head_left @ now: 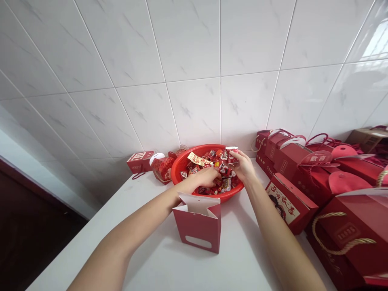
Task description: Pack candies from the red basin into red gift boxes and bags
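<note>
A red plastic basket (178, 161) full of wrapped candies (223, 169) stands against the wall. My left hand (208, 177) reaches down among the candies, its fingers curled; the fingertips are hidden, and I cannot make out what they hold. At the basket's right rim, my right hand (243, 165) is closed on a small red packet (233, 157) with a white top edge. Nearer to me, an open red paper gift box (198, 226) stands upright in front of the basket. Its white inside shows at the top, and an oval window is low on its front.
Many red gift boxes (291, 161) with rope handles crowd the right side. One box with a printed front (287, 202) leans beside my right forearm. Left of the basket are a small red box (140, 161) and a red patterned package (162, 167). White tiled wall (194, 109) rises behind the white table (151, 250).
</note>
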`<state>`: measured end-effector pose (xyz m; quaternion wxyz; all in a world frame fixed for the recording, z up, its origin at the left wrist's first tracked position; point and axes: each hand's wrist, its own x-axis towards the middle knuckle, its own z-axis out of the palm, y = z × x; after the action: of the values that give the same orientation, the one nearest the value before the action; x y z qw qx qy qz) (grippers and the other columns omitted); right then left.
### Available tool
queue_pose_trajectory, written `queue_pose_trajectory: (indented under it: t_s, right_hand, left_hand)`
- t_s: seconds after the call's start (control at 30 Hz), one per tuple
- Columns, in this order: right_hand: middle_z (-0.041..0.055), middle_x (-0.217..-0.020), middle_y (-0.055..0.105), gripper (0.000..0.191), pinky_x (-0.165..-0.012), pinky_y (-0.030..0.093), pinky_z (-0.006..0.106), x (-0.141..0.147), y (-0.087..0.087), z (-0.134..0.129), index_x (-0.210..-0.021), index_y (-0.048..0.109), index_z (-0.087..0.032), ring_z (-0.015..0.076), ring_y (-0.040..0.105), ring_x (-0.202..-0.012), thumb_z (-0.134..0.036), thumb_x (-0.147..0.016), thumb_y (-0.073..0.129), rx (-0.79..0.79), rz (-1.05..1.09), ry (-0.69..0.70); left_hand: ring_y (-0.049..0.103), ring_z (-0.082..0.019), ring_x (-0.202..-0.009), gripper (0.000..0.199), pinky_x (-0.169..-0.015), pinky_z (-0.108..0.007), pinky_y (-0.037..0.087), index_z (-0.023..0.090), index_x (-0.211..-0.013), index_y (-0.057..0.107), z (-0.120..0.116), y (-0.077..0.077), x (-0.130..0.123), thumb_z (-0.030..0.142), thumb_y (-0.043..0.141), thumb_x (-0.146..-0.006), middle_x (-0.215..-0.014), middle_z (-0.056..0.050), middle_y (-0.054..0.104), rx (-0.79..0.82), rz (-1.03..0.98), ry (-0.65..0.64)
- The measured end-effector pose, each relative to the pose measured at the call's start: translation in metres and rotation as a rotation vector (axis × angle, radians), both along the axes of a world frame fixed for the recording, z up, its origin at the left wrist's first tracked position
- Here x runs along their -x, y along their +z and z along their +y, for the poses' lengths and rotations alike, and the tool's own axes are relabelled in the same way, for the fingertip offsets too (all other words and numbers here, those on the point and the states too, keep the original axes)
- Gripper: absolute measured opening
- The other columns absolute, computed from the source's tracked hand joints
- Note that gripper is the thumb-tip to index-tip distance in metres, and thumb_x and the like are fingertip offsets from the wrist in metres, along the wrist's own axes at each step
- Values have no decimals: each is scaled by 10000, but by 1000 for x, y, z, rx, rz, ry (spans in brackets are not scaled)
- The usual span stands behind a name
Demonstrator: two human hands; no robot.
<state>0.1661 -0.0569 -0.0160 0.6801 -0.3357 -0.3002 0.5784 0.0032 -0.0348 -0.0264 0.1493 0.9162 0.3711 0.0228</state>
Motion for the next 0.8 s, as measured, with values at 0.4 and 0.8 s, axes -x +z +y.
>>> queue_pose_trajectory:
  t_s: [0.4,0.8]
  right_hand:
    - [-6,-836,715,326,-775,579,361,-4,25,-18,-851,687,-249,200,664,-842,-351,-577,832,-122,-21,206]
    - [20,-847,691,305,-721,581,375,-7,95,-121,-961,716,-267,234,680,-825,-387,-706,830,-458,-311,274]
  left_hand:
    - [649,-244,-1050,366,-948,-373,520,173,-1123,687,-16,40,39,252,703,-766,-1140,-84,718,16,-685,204]
    - [688,-210,-883,205,-830,-331,558,301,-1001,790,-161,109,89,257,686,-829,-957,-30,748,-44,-553,57]
